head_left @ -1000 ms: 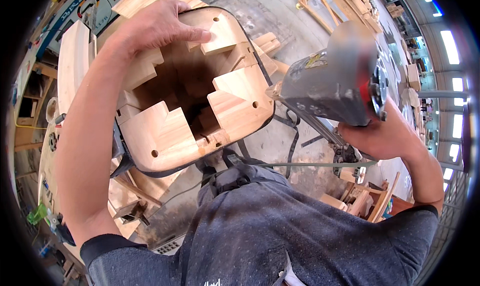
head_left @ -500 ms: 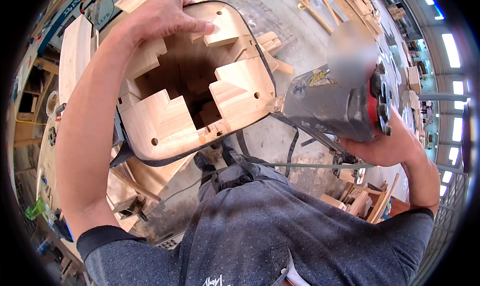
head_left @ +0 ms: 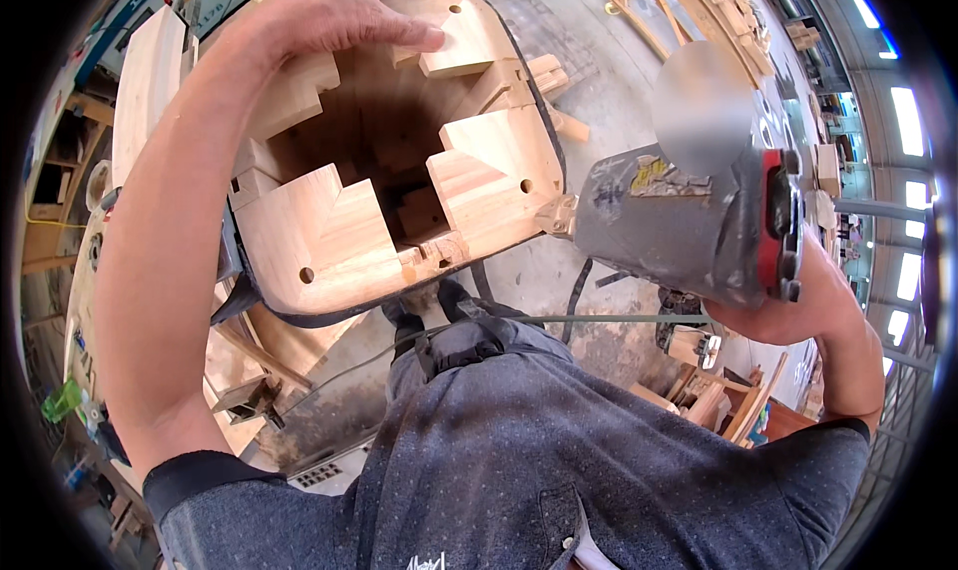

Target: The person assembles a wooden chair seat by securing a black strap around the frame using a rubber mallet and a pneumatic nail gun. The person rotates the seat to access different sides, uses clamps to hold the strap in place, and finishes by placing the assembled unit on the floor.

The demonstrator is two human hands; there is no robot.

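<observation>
A hollow light-wood frame (head_left: 329, 285) with rounded corners stands in front of me, with a notched block at each corner and a dark strip round its outer edge. Over its far side lies my left hand (head_left: 344, 16), thumb pressed on a far corner block (head_left: 464, 46), the other fingers partly hidden. My right hand (head_left: 788, 305) is wrapped round the handle of a worn grey nail gun (head_left: 664, 226), whose body covers part of those fingers. The gun's nose (head_left: 557, 216) points left at the frame's right side, close to the edge; contact is hard to tell.
A workbench (head_left: 85, 281) with timber and tools runs along the left. Wood offcuts (head_left: 549, 86) lie beyond the frame, and more scraps (head_left: 714, 400) sit at lower right. A greenish hose (head_left: 619, 319) crosses before my waist. Wooden racks (head_left: 699, 16) stand farther off.
The nail gun has swung slightly, its rear end now lower and farther right, with the nose still by the frame's right side. The left hand keeps its hold.
</observation>
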